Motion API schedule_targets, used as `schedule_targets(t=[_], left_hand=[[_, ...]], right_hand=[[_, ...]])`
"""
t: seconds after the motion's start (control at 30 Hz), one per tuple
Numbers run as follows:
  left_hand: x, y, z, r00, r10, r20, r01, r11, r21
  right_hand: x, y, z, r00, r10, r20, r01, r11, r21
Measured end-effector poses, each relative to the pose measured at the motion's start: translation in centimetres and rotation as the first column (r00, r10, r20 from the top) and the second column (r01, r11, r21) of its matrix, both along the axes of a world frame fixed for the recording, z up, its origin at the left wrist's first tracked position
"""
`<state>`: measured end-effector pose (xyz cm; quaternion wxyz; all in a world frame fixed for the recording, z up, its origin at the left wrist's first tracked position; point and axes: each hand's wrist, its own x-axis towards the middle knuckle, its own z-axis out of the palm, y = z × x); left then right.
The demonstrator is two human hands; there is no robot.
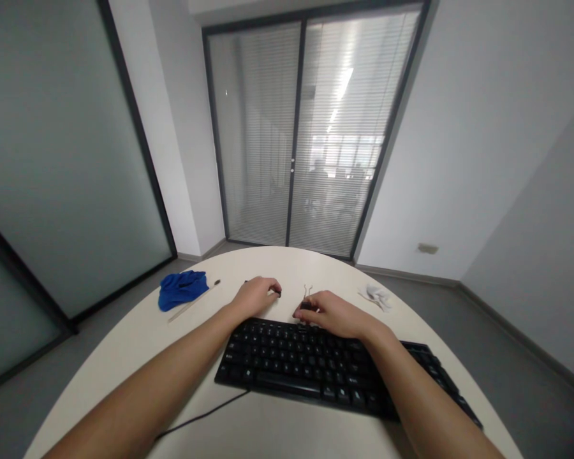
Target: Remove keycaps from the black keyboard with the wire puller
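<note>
My right hand point(332, 312) is closed round a small tool with a dark body and two thin wire prongs point(308, 291), which looks like a wire keycap puller. The prongs point away from me, just beyond the far edge of a black keyboard point(294, 384). To its left, my left hand point(257, 296) rests on the table past the keyboard's far left corner. Its fingers are curled, with a small black piece point(278, 293) at the tips, too small to name for sure. My right forearm crosses over the right part of the keyboard and hides some keys.
A blue cloth point(182, 290) lies at the left of the round table point(124, 370), beside a thin stick-like brush point(191, 302). White crumpled material point(377, 296) lies at the right. A black cable point(203, 415) runs from the keyboard's near edge under my left forearm.
</note>
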<state>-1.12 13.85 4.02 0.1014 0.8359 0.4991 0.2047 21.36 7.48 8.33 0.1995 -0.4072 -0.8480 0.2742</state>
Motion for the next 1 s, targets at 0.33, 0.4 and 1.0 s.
schedule_targets(t=[0.33,0.4,1.0], left_hand=[[1.6,3.6,-0.9,0.992,0.010,-0.124,-0.005,0.999,0.044],[1.5,3.9,-1.3,0.991,0.023,-0.132,-0.017,0.999,0.050],[1.3,4.7,-2.0,0.984,-0.036,-0.177,0.056,0.992,0.113]], right_hand=[[-0.3,-0.5,1.0,0.987,-0.009,0.163,0.006,1.000,0.022],[-0.2,-0.5,1.0,0.983,-0.014,0.184,0.009,0.999,0.032],[-0.3,-0.7,1.3,0.993,-0.031,0.110,0.029,0.999,0.020]])
